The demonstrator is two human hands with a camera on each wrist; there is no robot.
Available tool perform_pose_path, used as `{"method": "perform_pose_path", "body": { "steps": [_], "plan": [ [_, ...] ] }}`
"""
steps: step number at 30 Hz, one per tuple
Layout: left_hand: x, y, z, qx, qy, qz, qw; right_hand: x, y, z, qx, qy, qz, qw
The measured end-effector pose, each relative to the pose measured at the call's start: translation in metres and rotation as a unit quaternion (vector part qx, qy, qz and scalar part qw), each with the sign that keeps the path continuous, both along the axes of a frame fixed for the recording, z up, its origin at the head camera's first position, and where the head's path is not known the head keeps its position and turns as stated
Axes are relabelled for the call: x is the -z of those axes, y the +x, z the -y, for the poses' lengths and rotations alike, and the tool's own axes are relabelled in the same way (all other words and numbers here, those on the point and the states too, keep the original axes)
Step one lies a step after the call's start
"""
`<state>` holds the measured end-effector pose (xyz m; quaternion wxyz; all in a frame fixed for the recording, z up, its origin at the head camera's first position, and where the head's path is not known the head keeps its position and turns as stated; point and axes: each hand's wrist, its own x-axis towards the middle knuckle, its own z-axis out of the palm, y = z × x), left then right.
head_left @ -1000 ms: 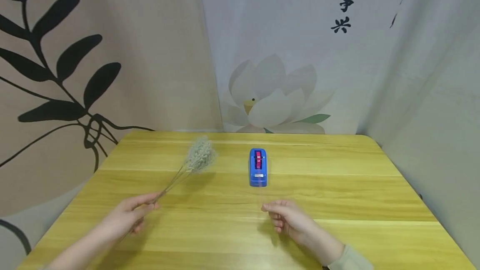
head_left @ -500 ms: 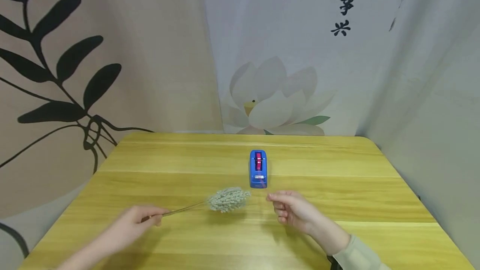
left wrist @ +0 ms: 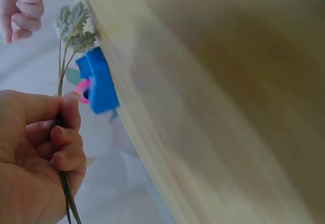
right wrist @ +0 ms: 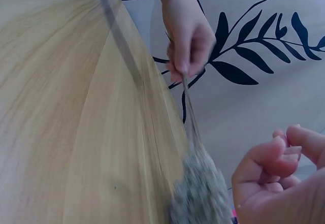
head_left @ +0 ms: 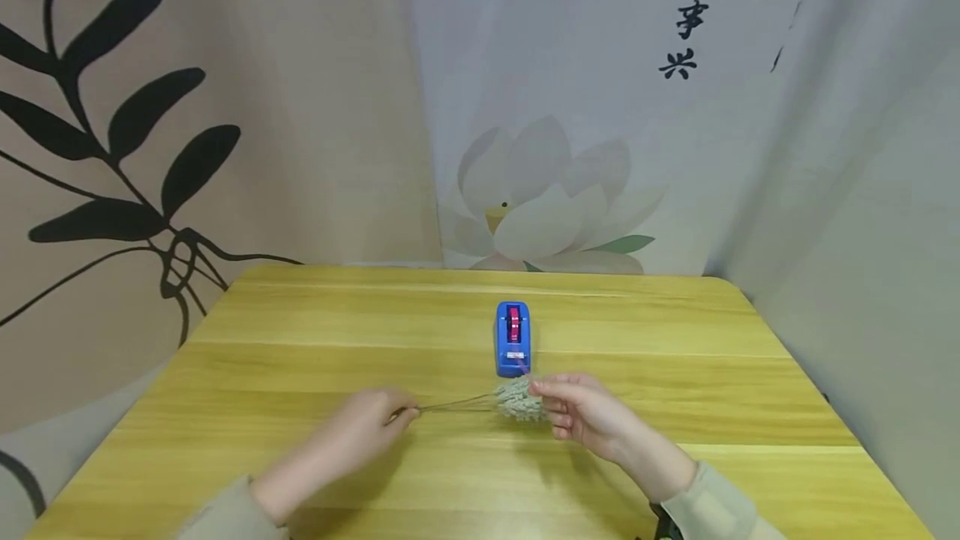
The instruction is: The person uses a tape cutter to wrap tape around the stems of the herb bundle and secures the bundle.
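My left hand (head_left: 366,425) pinches the thin stems of a small dried flower bunch (head_left: 516,400) between thumb and fingers. The pale grey-green flower heads (left wrist: 74,25) point right, above the table. My right hand (head_left: 588,417) is just right of them and overlaps their edge in the head view. Its thumb and forefinger meet, the other fingers curled, pinching the end of a clear tape strip that shows faintly. The strip runs from a blue tape dispenser (head_left: 512,340) with a pink-red core, standing just beyond the flowers. In the right wrist view, the flower heads (right wrist: 200,191) look blurred.
The wooden table (head_left: 315,315) lies under both hands. A pale curtain (head_left: 322,107) printed with leaves, a lotus and writing hangs behind its back edge. A dark band (head_left: 666,522) shows at the right wrist.
My left hand has moved right, swinging the flower bunch from pointing up and away to pointing right, up to the right hand. The right hand has shifted slightly away from me. The dispenser stays put.
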<state>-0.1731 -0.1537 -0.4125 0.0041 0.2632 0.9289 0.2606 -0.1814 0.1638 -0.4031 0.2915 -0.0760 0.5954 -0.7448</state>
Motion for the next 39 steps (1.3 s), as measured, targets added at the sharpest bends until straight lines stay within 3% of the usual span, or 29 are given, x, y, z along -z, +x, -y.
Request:
{"method": "perform_pose_path", "body": {
  "steps": [8,17,24,39],
  "plan": [
    [0.008,-0.026,-0.055,0.026,0.015,-0.028,0.9992,0.002,0.001,0.003,0.024,0.019,-0.007,1.000],
    [0.017,-0.032,-0.092,0.048,0.045,0.001,0.9978,0.016,0.011,0.007,0.036,0.015,-0.001,0.999],
    [0.017,-0.033,-0.101,0.054,0.094,0.036,0.9935,0.031,0.020,0.011,0.047,0.003,0.018,0.999],
    [0.014,-0.020,-0.103,0.067,0.101,0.113,0.9862,0.051,0.033,0.018,0.089,-0.005,0.054,0.995]
  ]
}}
